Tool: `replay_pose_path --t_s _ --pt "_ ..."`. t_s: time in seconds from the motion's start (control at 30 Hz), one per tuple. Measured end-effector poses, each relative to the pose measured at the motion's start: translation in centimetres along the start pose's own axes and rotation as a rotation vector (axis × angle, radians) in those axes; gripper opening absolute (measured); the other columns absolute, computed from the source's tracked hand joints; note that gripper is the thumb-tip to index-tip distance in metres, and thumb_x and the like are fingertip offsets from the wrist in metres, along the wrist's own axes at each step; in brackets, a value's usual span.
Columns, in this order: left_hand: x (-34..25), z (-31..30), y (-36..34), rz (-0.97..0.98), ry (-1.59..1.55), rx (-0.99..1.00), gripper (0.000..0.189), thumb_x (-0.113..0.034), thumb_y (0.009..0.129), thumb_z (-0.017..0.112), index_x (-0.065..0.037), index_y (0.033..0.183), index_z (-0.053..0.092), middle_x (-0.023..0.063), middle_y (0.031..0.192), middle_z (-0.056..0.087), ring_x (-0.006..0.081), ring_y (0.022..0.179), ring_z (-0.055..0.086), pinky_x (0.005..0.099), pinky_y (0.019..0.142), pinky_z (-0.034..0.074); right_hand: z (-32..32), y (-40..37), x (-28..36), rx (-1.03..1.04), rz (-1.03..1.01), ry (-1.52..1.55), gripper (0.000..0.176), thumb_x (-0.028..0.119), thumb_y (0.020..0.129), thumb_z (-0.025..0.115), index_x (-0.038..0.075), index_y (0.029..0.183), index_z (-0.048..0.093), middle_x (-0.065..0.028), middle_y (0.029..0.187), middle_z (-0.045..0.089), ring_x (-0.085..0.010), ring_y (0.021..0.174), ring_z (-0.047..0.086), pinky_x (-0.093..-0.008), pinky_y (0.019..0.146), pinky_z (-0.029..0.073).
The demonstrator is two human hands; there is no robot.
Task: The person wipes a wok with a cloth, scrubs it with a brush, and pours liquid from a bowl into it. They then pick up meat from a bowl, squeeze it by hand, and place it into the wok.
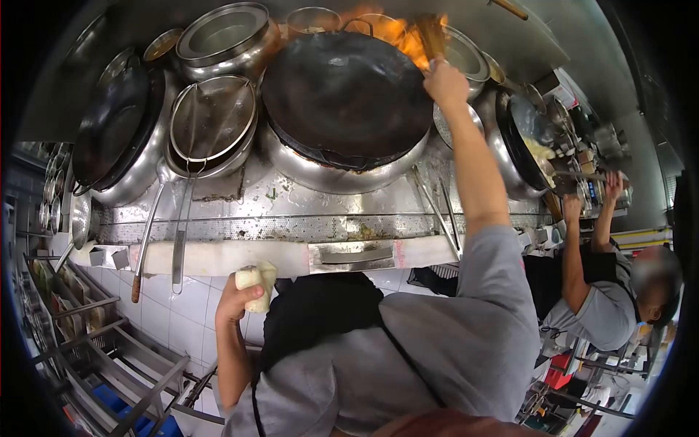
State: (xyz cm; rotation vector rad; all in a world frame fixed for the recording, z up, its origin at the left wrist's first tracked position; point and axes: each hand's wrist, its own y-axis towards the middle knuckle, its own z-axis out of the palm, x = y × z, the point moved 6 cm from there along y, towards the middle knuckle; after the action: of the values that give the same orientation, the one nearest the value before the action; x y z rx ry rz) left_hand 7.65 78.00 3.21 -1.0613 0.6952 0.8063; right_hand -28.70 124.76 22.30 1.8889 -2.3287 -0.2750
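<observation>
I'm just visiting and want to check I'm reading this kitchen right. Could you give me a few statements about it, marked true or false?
1. The left hand holds a folded cloth. True.
2. The right hand is empty. False: it grips a brush-like tool.
3. Flames show at the far side of the large central wok. True.
4. The round strainer lies inside the large central wok. False: it sits to the left of that wok.
5. Another person is at work on the right side of the picture. True.
</observation>
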Motion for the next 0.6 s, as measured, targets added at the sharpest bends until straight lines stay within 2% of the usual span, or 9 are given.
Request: replay_pose_path --t_s 0.07,0.1,0.2,0.23,0.3,0.37,0.43,0.53,0.6 --pt "1.4 0.0 0.1 -0.102 0.016 0.052 0.063 -0.028 0.065 0.086 0.003 0.114 0.062 0.0081 0.096 0.067 0.018 0.084 0.065 0.031 0.074 0.052 2.5 -1.3 2.4 0.058 -0.086 0.044 0.053 0.033 0.074 0.077 0.012 0.121 0.063 -0.0154 0.114 0.069 -0.0337 0.102 0.067 -0.0449 0.087 0.054" --pt "2.2 -0.2 0.3 -0.152 0.026 0.081 0.062 -0.028 0.065 0.086 0.003 0.113 0.062 0.0076 0.095 0.068 0.0177 0.084 0.065 0.0306 0.073 0.052 5.7 -2.5 3.7 0.214 -0.187 -0.023 0.056 0.035 0.072 0.079 0.014 0.121 0.064 -0.0158 0.114 0.069 -0.035 0.1 0.068 -0.0446 0.084 0.056" --pt "4.8 -2.3 -0.7 -0.257 0.136 0.143 0.052 -0.026 0.068 0.084 0.002 0.108 0.065 0.0076 0.094 0.069 0.0164 0.083 0.064 0.0297 0.071 0.051 1.1 -12.9 9.1 0.67 -0.396 0.371 0.058 0.031 0.068 0.082 0.019 0.123 0.066 -0.0162 0.109 0.07 -0.034 0.1 0.068 -0.0417 0.085 0.056" --pt "5.0 -2.3 -1.2 -0.293 0.167 0.15 0.05 -0.025 0.068 0.084 0.002 0.107 0.066 0.0077 0.094 0.069 0.0163 0.083 0.064 0.0297 0.071 0.051 0.1 -14.1 9.0 0.576 -0.554 0.368 0.059 0.028 0.067 0.082 0.02 0.123 0.066 -0.0159 0.108 0.07 -0.034 0.104 0.066 -0.0417 0.091 0.053" --pt "5.6 -3.0 -2.8 -0.343 0.17 0.103 0.049 -0.027 0.065 0.083 0.002 0.101 0.068 0.0061 0.087 0.069 0.0165 0.075 0.063 0.0292 0.068 0.05 1.1 -10.6 3.8 0.58 -0.557 0.264 0.057 0.028 0.068 0.08 0.019 0.122 0.067 -0.0169 0.107 0.07 -0.0344 0.107 0.065 -0.0424 0.096 0.049" --pt "6.6 -4.7 -3.0 -0.337 0.202 0.107 0.046 -0.025 0.069 0.082 0.002 0.103 0.068 0.0068 0.09 0.07 0.0169 0.077 0.065 0.03 0.069 0.051 -0.2 -4.6 -1.4 0.448 -0.368 -0.099 0.053 0.03 0.071 0.078 0.019 0.122 0.066 -0.0176 0.109 0.069 -0.0343 0.105 0.065 -0.0435 0.093 0.051" --pt "9.6 -6.9 -2.9 -0.386 0.196 0.04 0.044 -0.025 0.07 0.081 0.001 0.102 0.068 0.007 0.088 0.069 0.0176 0.074 0.065 0.0307 0.067 0.052 -1.9 -1.8 -2.7 0.053 0.02 -0.073 0.051 0.03 0.074 0.076 0.018 0.122 0.065 -0.017 0.109 0.069 -0.0337 0.104 0.066 -0.044 0.091 0.052" --pt "15.1 -10.1 -2.4 -0.461 0.217 -0.117 0.041 -0.024 0.07 0.08 0.0 0.101 0.069 0.0072 0.086 0.069 0.0185 0.071 0.065 0.0322 0.064 0.052 2.3 -1.6 -0.2 0.1 -0.032 0.013 0.052 0.031 0.074 0.075 0.017 0.122 0.064 -0.016 0.108 0.07 -0.0333 0.102 0.067 -0.0447 0.089 0.054" --pt "20.7 -13.8 -3.3 -0.547 0.199 -0.198 0.036 -0.024 0.072 0.077 -0.002 0.099 0.069 0.0065 0.084 0.068 0.0195 0.07 0.066 0.034 0.064 0.054 4.1 -6.5 3.9 0.319 -0.27 0.091 0.061 0.031 0.068 0.081 0.018 0.125 0.063 -0.0157 0.11 0.069 -0.0336 0.1 0.068 -0.0448 0.085 0.055"
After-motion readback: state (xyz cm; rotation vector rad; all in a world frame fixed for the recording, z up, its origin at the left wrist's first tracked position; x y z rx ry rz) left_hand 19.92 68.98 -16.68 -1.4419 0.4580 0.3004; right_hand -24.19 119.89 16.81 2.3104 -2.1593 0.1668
